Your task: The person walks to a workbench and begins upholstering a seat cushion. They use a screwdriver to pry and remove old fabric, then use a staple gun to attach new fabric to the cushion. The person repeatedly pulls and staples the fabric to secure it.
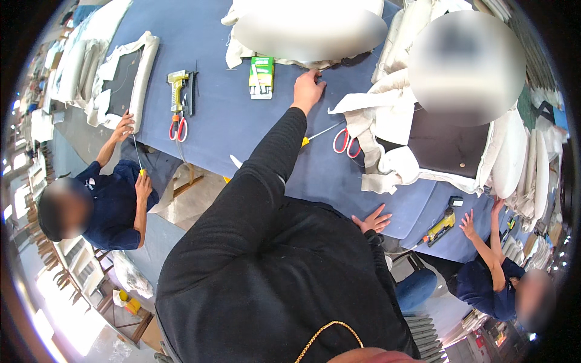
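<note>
My left hand (pixel 308 92) reaches far across the blue table, its fingers curled at the near edge of a pale fabric-covered piece (pixel 239 55). Whatever those fingers may pinch is hidden. Left of that hand lies a green and white box (pixel 261 77). Below it, a screwdriver (pixel 305 141) with a yellow handle rests partly behind my sleeve, and red-handled scissors (pixel 346 142) lie to its right. My right hand (pixel 372 221) is spread flat on the table's near edge, holding nothing. Beyond it sits an upholstered panel (pixel 451 142) with a dark middle and loose cream fabric borders.
A yellow staple gun (pixel 178 91) and more red-handled scissors (pixel 178 129) lie at left. There a co-worker (pixel 109 206) works a yellow-handled tool at another panel (pixel 124 78). Another staple gun (pixel 440 227) lies at right, near a second co-worker (pixel 490 284). Padded pieces (pixel 529 169) are stacked far right.
</note>
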Action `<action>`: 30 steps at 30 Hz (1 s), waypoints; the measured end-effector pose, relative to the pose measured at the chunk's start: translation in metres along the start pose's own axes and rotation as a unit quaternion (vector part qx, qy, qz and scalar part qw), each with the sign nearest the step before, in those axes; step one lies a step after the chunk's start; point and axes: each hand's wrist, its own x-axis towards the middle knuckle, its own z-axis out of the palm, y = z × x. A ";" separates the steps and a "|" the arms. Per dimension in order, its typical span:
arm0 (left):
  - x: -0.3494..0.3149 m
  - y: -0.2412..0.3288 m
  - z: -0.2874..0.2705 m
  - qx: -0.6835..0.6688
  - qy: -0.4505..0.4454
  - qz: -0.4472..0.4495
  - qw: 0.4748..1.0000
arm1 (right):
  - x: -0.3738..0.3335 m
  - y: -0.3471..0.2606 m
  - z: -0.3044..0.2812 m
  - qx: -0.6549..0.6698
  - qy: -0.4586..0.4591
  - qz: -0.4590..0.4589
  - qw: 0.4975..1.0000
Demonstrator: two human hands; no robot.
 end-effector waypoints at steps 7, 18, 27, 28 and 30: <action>0.001 -0.015 0.015 0.009 0.021 0.025 0.999 | 0.014 0.012 0.016 -0.036 0.019 0.018 0.999; -0.132 -0.051 -0.094 -0.053 -0.023 -0.154 0.986 | 0.032 0.024 0.047 -0.051 0.081 0.023 0.995; -0.053 -0.018 -0.038 -0.062 -0.015 -0.023 0.998 | 0.005 -0.007 -0.010 -0.038 -0.022 0.035 0.998; -0.042 -0.022 -0.029 -0.047 -0.011 -0.023 0.999 | 0.006 -0.008 -0.014 -0.038 -0.025 0.028 0.999; -0.026 -0.019 -0.012 -0.015 0.000 -0.022 1.000 | 0.007 -0.008 -0.014 -0.030 -0.038 0.024 0.999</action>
